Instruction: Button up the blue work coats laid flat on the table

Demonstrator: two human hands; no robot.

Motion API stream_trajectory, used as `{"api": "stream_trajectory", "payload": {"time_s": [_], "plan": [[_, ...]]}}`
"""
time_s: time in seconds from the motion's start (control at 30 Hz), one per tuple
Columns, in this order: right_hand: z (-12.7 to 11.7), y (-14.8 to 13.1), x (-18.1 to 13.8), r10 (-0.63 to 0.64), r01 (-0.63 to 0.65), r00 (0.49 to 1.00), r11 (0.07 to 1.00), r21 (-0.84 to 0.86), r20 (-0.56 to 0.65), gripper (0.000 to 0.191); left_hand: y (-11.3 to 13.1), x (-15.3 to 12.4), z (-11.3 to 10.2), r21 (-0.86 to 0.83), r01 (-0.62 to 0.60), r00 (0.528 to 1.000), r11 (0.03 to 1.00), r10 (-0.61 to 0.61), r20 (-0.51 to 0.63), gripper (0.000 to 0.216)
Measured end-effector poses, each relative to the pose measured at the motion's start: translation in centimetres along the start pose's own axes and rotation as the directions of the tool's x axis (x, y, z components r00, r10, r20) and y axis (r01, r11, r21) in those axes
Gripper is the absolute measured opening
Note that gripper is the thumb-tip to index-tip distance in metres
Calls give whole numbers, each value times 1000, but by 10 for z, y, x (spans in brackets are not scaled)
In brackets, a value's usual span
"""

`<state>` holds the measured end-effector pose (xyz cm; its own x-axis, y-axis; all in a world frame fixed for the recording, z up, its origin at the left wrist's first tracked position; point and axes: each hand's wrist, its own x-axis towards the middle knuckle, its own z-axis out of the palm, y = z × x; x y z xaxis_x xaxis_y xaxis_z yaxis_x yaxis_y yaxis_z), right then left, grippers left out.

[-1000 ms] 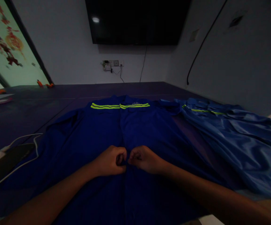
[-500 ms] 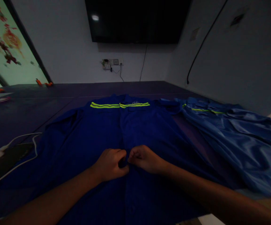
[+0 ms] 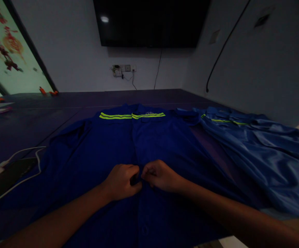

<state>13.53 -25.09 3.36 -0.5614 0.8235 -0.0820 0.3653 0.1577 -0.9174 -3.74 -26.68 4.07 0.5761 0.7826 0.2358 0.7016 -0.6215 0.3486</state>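
A dark blue work jacket (image 3: 108,148) lies spread front side up, its yellow-green reflective stripes (image 3: 115,116) across the chest. My left hand (image 3: 122,182) is curled at the front placket, thumb and fingers bent around its edge. Just right of it, my right hand (image 3: 161,175) pinches the same placket, fingertips pressed together. The two hands nearly touch, and whatever lies between the fingertips is hidden. Lower on the placket a round button (image 3: 145,229) shows faintly in the dim light.
To the right lies a lighter blue garment (image 3: 263,148) with a thin yellow-green stripe. On the left are a dark flat device (image 3: 12,174) and a white cable (image 3: 39,162). The purple surface (image 3: 61,103) runs back to a wall with a television (image 3: 152,24).
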Motion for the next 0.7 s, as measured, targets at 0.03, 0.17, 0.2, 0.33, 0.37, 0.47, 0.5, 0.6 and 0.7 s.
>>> {"api": "stream_trajectory", "payload": {"time_s": [0.03, 0.17, 0.2, 0.33, 0.37, 0.47, 0.5, 0.6, 0.7], "plan": [[0, 0, 0, -14, 14, 1000, 1000, -3, 0, 8, 0, 0, 0, -2, 0, 1000, 1000, 0, -2, 16], [-2, 0, 0, -44, 44, 999, 999, 11, 11, 11, 0, 0, -2, 5, -6, 1000, 1000, 6, -5, 18], [-2, 0, 0, -45, 45, 999, 999, 16, 12, 14, 0, 0, -2, 8, -13, 1000, 1000, 13, -4, 18], [-3, -3, -1, -52, 52, 999, 998, -18, 9, 27, -2, -1, -1, 30, -43, 999, 999, 43, -7, 17], [-2, -4, -2, -59, 59, 998, 997, -44, 5, 28, -3, -1, 0, 34, -54, 999, 998, 54, -8, 19], [-1, -5, -4, -90, 87, 996, 987, -139, -15, 30, -5, -1, 1, 43, -95, 995, 995, 95, -3, 25], [-1, -4, -4, -101, 97, 995, 982, -160, -20, 29, -6, -2, 2, 53, -106, 994, 993, 106, 2, 26], [0, -2, -3, -127, 122, 992, 978, -169, -17, 23, -7, -2, 1, 94, -130, 991, 987, 129, 19, 26], [-1, 0, -2, -132, 133, 991, 982, -136, 14, 14, -7, -2, -1, 137, -153, 988, 979, 150, 30, 24]]}}
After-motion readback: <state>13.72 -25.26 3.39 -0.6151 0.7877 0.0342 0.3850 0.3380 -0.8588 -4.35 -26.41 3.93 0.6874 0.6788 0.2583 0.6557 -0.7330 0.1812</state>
